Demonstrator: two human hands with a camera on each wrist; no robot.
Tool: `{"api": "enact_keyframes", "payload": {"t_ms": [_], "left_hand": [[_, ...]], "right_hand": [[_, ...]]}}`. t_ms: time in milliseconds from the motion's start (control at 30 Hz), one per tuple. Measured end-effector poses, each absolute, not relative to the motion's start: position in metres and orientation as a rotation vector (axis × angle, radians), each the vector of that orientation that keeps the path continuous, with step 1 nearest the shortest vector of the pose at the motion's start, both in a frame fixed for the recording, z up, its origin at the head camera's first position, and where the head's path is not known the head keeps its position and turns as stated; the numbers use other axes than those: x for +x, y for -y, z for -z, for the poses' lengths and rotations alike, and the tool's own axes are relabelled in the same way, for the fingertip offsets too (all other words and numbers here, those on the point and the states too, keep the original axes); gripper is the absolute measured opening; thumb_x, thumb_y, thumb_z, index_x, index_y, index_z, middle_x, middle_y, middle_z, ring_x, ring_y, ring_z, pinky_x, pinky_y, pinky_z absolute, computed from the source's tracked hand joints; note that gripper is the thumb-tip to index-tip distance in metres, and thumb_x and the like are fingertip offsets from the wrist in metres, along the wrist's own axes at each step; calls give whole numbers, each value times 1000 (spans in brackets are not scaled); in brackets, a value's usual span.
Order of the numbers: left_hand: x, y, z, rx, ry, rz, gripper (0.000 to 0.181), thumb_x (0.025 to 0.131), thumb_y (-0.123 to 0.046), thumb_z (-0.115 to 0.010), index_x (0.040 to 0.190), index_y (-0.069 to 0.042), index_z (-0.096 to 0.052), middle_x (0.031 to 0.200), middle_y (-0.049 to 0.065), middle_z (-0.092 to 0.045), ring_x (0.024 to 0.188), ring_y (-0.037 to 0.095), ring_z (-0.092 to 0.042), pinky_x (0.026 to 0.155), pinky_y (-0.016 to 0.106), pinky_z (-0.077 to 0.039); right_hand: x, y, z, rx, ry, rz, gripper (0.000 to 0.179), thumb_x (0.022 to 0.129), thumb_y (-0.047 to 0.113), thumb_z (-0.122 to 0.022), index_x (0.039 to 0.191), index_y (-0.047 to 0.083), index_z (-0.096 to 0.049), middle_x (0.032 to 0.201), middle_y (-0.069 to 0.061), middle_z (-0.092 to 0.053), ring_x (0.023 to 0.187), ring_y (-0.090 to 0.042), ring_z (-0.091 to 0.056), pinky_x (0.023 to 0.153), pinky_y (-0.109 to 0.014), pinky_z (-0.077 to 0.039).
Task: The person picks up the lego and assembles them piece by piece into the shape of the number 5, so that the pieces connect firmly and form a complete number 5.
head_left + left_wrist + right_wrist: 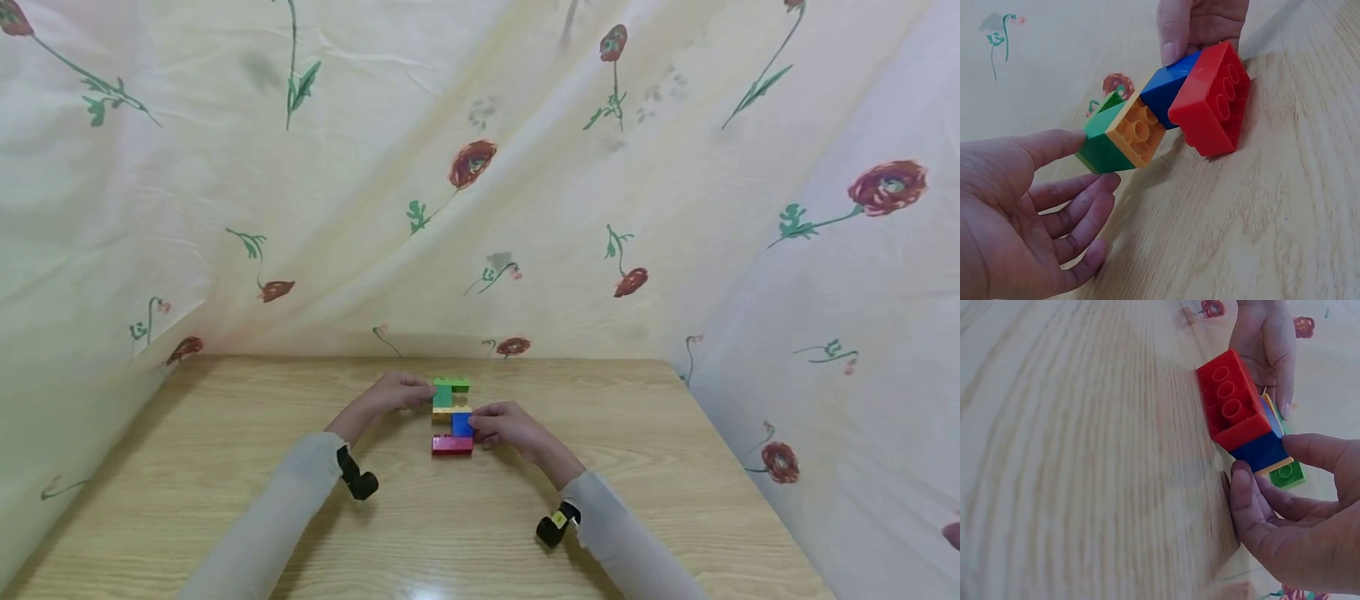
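Several toy building bricks are joined in a zigzag. Nearest the body is a red brick (452, 446), its hollow underside with round tubes showing in both wrist views. Behind it come a blue brick (462, 424), a yellow-orange brick (1141, 130), a dark green brick (1105, 140) and a light green brick (459, 385) at the far end. My left hand (390, 394) pinches the dark green brick from the left between thumb and fingers. From the right, my right hand (512, 427) grips the blue brick, thumb and fingertips on opposite faces.
The bricks are over a light wood-grain table (450, 525). A cream cloth with red flowers (360, 208) hangs along the table's back and sides. Each wrist wears a black camera band, one at the left sleeve (292, 483), one at the right sleeve (622, 533).
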State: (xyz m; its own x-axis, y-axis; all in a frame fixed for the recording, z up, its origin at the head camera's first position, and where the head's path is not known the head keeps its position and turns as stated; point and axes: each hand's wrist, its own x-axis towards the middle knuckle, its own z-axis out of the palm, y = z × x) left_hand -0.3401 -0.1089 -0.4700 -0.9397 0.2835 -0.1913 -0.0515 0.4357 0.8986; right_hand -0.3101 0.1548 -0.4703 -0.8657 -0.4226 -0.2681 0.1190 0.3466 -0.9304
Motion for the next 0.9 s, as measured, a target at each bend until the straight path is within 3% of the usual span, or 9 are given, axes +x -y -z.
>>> {"api": "enact_keyframes", "payload": {"t_ms": [267, 667, 900], "left_hand": [[-346, 109, 474, 199, -2370, -1480, 42, 98, -39, -66, 125, -7, -72, 123, 10, -73, 107, 23, -68, 84, 32, -50], [-345, 112, 475, 253, -2355, -1473, 43, 100, -36, -65, 128, -4, -70, 127, 12, -71, 108, 23, -69, 98, 46, -51], [-345, 112, 476, 265, -2362, -1466, 46, 99, -37, -66, 129, -3, -69, 126, 13, -71, 108, 25, -68, 96, 44, -51]], "right_hand": [[-309, -153, 470, -251, -2154, 1528, 43, 103, 21, -60, 131, -11, -60, 106, -12, -73, 90, -15, -67, 79, -30, -58], [-313, -149, 471, -213, -2169, 1511, 41, 102, 19, -61, 131, -11, -61, 103, -10, -72, 87, -14, -65, 76, -27, -57], [-314, -148, 469, -201, -2163, 1498, 42, 102, 20, -60, 131, -10, -61, 102, -9, -71, 86, -13, -64, 76, -26, -57]]}}
